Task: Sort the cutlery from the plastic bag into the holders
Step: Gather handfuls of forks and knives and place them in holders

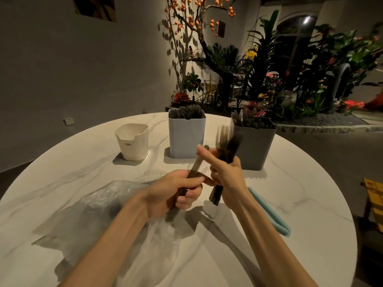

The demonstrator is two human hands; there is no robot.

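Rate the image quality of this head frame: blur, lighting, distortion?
Head view: dim, warm light with hard shadows under both arms; motion blur smears the fork bundle in the right hand; the left hand and its knife are sharper; wide-angle lens bows the table edge; the plastic bag shows mild glare.

The tabletop [300, 183] is white with thin grey marble veins, and on it stand a cream-white holder [132, 141] with small dark lettering, a pale blue-white holder [186, 137] filled with dark grey cutlery, and a mid-grey holder [255, 148] with greyish pieces. The plastic bag [93, 208] is clear with a milky grey sheen, the bundle of cutlery [226, 154] is blackish, and a light teal strip [269, 212] lies at the right. Behind, a bare brown tree [194, 21] carries orange fruit among dark green plants with red and pink flowers [352, 104].
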